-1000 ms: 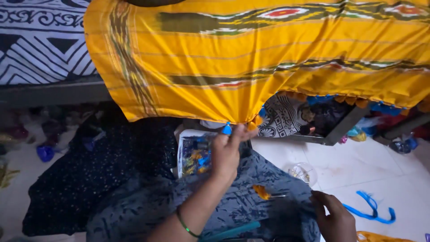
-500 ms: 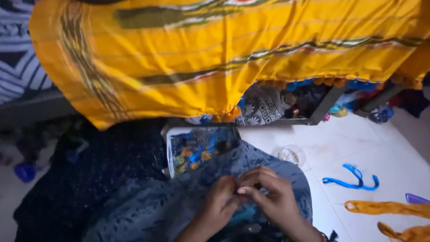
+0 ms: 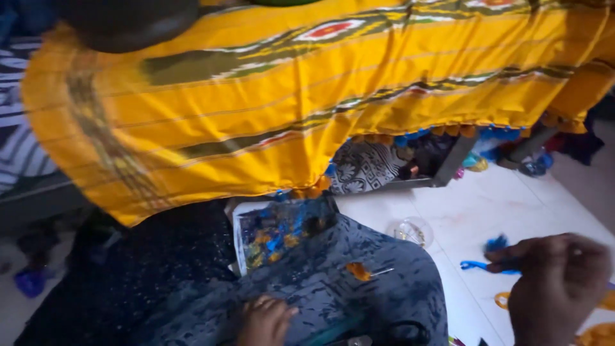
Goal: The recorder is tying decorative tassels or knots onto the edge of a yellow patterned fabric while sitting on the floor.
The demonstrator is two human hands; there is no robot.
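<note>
A yellow patterned cloth (image 3: 307,109) with orange and blue tassels along its lower edge hangs across the top of the view. My left hand (image 3: 264,320) rests on the dark blue-grey patterned fabric (image 3: 359,301) over my lap, fingers curled, with nothing visibly in it. My right hand (image 3: 557,288) is out to the right over the white floor, blurred, its fingers pinched on blue thread (image 3: 490,263). A small orange tassel on a needle (image 3: 362,271) lies on the lap fabric. A clear box of blue and orange tassels (image 3: 275,234) sits just under the cloth's edge.
A small round clear container (image 3: 410,232) stands on the white tiled floor (image 3: 487,211). Orange thread loops (image 3: 596,333) lie at the lower right. Clutter, a patterned bag (image 3: 365,168) and a metal frame leg (image 3: 451,163) sit beneath the cloth. Dark speckled fabric (image 3: 128,282) spreads left.
Both hands were together over my lap; now my right hand has swung out right to the blue thread on the floor, and my left hand has dropped onto the lap fabric.
</note>
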